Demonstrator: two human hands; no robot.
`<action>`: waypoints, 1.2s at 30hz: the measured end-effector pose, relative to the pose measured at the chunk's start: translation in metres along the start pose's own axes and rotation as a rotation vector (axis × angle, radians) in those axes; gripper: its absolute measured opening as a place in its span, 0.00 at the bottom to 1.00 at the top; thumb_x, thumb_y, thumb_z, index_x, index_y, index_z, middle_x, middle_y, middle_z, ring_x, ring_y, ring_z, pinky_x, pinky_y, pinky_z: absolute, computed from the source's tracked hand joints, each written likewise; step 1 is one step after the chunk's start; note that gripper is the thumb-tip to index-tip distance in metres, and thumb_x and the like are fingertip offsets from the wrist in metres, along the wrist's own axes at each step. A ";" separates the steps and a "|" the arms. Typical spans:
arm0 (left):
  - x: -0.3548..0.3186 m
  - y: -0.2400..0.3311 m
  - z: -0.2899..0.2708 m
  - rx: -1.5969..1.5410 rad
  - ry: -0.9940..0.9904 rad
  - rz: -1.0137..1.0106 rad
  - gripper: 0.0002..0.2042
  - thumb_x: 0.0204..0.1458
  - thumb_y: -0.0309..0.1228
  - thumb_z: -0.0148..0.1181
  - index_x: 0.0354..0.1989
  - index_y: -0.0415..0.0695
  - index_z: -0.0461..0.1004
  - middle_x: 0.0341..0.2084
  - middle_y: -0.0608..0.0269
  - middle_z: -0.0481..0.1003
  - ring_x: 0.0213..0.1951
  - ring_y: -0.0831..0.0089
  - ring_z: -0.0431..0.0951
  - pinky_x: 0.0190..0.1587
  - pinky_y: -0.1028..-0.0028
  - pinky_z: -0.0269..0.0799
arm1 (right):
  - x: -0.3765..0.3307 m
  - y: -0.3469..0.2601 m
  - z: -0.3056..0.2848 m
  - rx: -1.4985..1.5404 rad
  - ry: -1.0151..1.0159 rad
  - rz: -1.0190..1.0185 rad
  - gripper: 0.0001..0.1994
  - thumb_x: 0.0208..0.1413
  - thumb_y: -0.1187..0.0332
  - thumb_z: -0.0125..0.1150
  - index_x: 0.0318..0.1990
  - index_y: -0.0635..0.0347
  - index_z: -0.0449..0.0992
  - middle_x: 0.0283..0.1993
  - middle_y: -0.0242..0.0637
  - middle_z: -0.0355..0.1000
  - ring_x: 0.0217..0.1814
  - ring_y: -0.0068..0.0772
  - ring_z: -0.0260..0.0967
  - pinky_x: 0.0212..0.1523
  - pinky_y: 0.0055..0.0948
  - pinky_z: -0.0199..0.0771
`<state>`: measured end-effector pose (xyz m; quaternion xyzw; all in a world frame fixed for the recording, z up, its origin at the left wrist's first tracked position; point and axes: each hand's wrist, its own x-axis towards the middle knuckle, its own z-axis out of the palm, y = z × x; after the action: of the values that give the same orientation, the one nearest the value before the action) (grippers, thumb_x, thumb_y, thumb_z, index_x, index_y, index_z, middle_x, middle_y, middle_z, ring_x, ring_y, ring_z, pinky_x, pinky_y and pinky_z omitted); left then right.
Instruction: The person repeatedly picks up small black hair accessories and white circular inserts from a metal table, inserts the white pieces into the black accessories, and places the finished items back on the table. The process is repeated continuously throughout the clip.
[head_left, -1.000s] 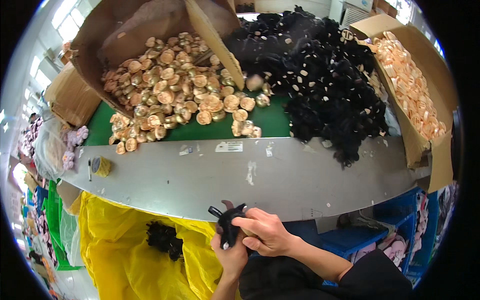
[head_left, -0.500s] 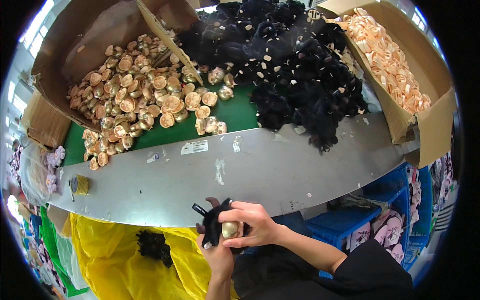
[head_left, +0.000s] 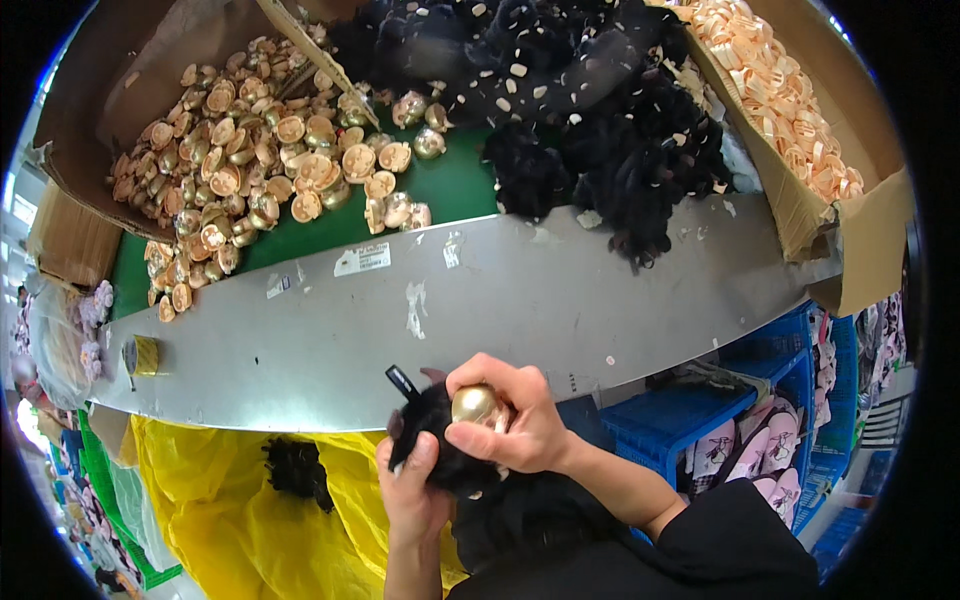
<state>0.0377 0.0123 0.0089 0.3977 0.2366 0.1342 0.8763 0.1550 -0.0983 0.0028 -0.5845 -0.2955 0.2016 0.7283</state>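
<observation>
My left hand (head_left: 412,500) is closed round a small black plush toy (head_left: 428,420) with brownish ears and a black loop tag standing up from it. Between the thumb and fingers of my right hand (head_left: 538,420) is a shiny gold dome-shaped plastic piece (head_left: 473,404) with a peach-coloured part at its lower edge. The gold piece lies against the right side of the plush; whether it is fixed to it I cannot tell. Both hands are held in front of the near edge of the grey metal table (head_left: 520,310).
At the back left lies a heap of gold-and-peach pieces (head_left: 318,172) by a cardboard box (head_left: 75,150). Black plush toys (head_left: 620,160) are piled behind the table. Peach plastic parts (head_left: 790,110) fill a box at right. A tape roll (head_left: 142,355), yellow bag (head_left: 210,500) and blue crates (head_left: 670,425) stand nearby.
My right hand has tilted upward, and more of the gold piece shows. My left thumb now presses on the plush from the front. The whole view has shifted slightly.
</observation>
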 end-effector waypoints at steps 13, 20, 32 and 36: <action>-0.007 -0.005 -0.002 -0.282 -0.131 -0.186 0.29 0.54 0.29 0.68 0.63 0.36 0.64 0.50 0.51 0.77 0.51 0.61 0.80 0.57 0.62 0.76 | -0.003 -0.005 -0.007 0.187 -0.090 0.237 0.14 0.55 0.63 0.67 0.41 0.60 0.73 0.32 0.24 0.64 0.32 0.13 0.58 0.33 0.17 0.58; -0.012 0.002 0.002 -0.121 -0.191 -0.145 0.23 0.51 0.28 0.72 0.54 0.32 0.72 0.38 0.55 0.81 0.43 0.66 0.83 0.52 0.67 0.78 | -0.007 0.007 0.003 0.142 0.000 0.154 0.13 0.58 0.61 0.67 0.40 0.60 0.73 0.26 0.25 0.66 0.28 0.14 0.59 0.29 0.19 0.60; -0.012 0.005 0.011 0.237 0.043 0.148 0.17 0.58 0.27 0.66 0.54 0.34 0.75 0.44 0.64 0.79 0.46 0.78 0.76 0.53 0.77 0.69 | -0.022 0.008 0.005 -0.048 0.123 -0.075 0.18 0.62 0.53 0.65 0.39 0.62 0.74 0.24 0.30 0.70 0.24 0.15 0.65 0.25 0.17 0.64; -0.015 0.005 0.020 0.203 0.079 0.188 0.17 0.58 0.26 0.66 0.53 0.32 0.75 0.44 0.63 0.79 0.46 0.78 0.76 0.54 0.76 0.69 | -0.019 0.006 0.004 -0.209 0.158 -0.172 0.19 0.61 0.52 0.66 0.38 0.62 0.74 0.24 0.32 0.70 0.22 0.20 0.67 0.23 0.19 0.65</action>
<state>0.0348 -0.0034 0.0290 0.4988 0.2452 0.2066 0.8052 0.1390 -0.1063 -0.0063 -0.6437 -0.3057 0.0602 0.6990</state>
